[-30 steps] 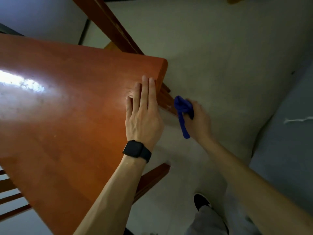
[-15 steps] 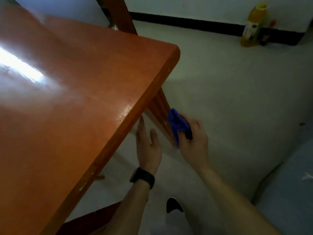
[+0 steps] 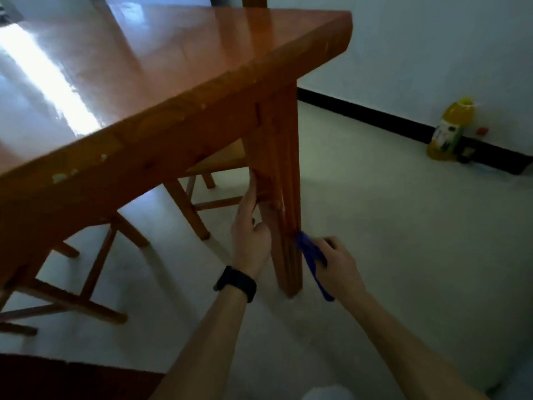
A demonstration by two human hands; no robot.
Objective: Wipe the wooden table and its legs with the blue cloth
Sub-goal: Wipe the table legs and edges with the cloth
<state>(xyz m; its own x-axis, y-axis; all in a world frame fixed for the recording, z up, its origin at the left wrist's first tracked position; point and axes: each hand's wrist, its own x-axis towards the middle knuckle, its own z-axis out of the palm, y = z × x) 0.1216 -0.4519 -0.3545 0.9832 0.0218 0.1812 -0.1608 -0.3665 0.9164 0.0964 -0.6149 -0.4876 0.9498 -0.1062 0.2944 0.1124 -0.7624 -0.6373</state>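
Observation:
The glossy orange-brown wooden table [image 3: 178, 67] fills the upper left, seen from low beside its near corner. Its square corner leg [image 3: 284, 197] runs down to the pale floor. My left hand [image 3: 249, 226], with a black watch on the wrist, lies flat against the left side of that leg, fingers pointing up. My right hand [image 3: 336, 265] grips the bunched blue cloth [image 3: 310, 252] and presses it against the lower right edge of the leg. A tail of the cloth hangs below my palm.
Wooden chairs [image 3: 202, 197] stand under the table, with more chair legs and rungs at the left [image 3: 95, 272]. A yellow bottle [image 3: 450, 131] and small dark items sit on the floor by the white wall's black skirting. A dark red-brown surface [image 3: 72, 379] lies at the bottom left.
My view has dropped from above the tabletop to beside the leg. My left hand left the tabletop and went to the leg. My right hand moved the cloth down the leg.

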